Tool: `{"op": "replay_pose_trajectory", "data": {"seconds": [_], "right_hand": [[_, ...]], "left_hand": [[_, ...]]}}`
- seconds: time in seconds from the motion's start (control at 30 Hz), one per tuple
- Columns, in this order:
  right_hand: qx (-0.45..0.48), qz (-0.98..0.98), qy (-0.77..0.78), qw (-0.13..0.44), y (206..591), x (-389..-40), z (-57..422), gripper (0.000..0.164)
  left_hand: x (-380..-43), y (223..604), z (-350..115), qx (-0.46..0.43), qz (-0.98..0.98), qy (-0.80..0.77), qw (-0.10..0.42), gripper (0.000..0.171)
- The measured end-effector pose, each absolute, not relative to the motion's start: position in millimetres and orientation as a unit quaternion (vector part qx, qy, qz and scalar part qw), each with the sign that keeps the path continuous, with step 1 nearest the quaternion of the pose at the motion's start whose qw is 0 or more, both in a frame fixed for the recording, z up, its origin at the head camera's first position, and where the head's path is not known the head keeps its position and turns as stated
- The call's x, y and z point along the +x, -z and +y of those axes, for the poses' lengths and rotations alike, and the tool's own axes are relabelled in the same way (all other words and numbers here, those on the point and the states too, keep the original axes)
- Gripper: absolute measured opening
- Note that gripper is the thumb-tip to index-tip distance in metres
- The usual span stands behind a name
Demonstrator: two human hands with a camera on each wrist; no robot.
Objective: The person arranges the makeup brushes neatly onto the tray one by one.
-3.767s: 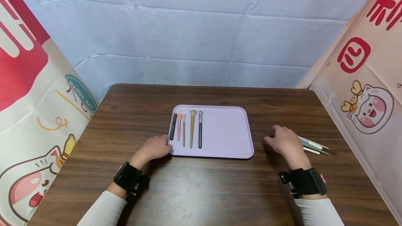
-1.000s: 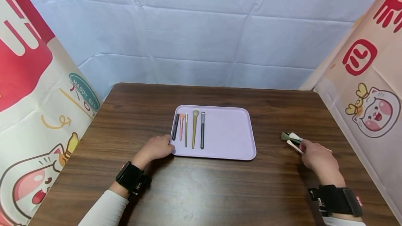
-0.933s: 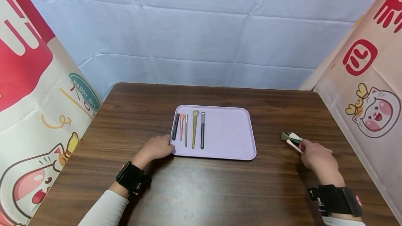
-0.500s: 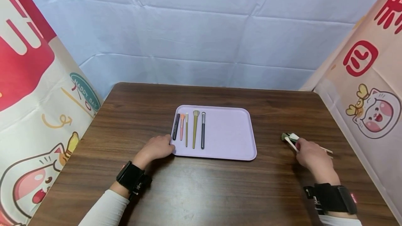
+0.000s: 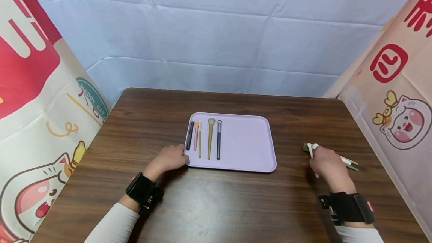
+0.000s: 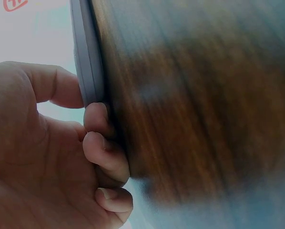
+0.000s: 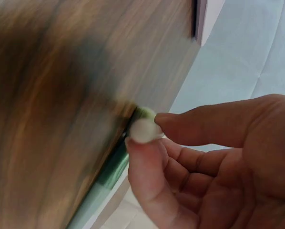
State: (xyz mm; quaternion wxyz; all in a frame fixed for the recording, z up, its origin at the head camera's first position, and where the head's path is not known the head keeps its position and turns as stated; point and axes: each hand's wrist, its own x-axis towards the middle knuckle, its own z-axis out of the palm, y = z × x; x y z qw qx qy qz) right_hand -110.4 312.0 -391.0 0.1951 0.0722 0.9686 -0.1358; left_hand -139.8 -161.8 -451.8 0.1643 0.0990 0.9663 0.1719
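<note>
My left hand (image 5: 167, 158) holds the near left corner of the lilac tray (image 5: 248, 141); in the left wrist view its thumb and fingers pinch the tray's edge (image 6: 87, 57). To the right of the tray, my right hand (image 5: 329, 164) pinches a slim white makeup brush (image 5: 310, 151). The right wrist view shows the brush's round white end (image 7: 145, 130) between thumb and index finger. Beneath that hand lies a green makeup brush (image 7: 116, 164), its bristles (image 5: 305, 147) showing past the fingers. Beside it, a pale-handled brush (image 5: 347, 160) is partly hidden by the hand.
Several makeup brushes lie side by side in the tray's left half: a black one (image 5: 190, 136), a pink one (image 5: 196, 138), a thin olive one (image 5: 200, 141), a larger olive one (image 5: 210, 140) and a dark one (image 5: 219, 141). Cloth hangs behind the wooden table (image 5: 152, 108).
My right hand moved right onto the loose brushes, took the white one, and now shifts left with it, turning it more upright. The thin olive brush lies closer to the pink one. Left hand stays put.
</note>
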Motion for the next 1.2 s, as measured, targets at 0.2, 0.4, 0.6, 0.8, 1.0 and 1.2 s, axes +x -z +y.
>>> {"op": "replay_pose_trajectory", "data": {"seconds": [0.2, 0.4, 0.6, 0.8, 1.0, 1.2], "right_hand": [[0.063, 0.969, 0.134, 0.198, 388.3, -115.1, 302.9, 0.017], [0.074, 0.967, 0.14, 0.198, 384.7, -116.7, 290.4, 0.026], [0.075, 0.97, 0.132, 0.188, 382.4, -120.5, 281.6, 0.028], [0.075, 0.974, 0.128, 0.173, 381.6, -126.6, 276.5, 0.026], [0.078, 0.974, 0.126, 0.17, 383.3, -130.3, 268.4, 0.028], [0.083, 0.972, 0.133, 0.173, 382.6, -132.5, 260.1, 0.025]], "left_hand": [[-140.3, 450.0, -161.4, 0.103, 0.966, -0.171, 0.163, 0.025], [-140.7, 449.5, -161.1, 0.104, 0.967, -0.169, 0.162, 0.026], [-140.5, 448.4, -161.3, 0.104, 0.966, -0.172, 0.164, 0.025], [-140.3, 448.3, -161.8, 0.108, 0.965, -0.175, 0.165, 0.024], [-140.4, 449.6, -162.0, 0.105, 0.966, -0.171, 0.162, 0.025], [-140.2, 450.9, -161.9, 0.103, 0.967, -0.171, 0.16, 0.024]]}}
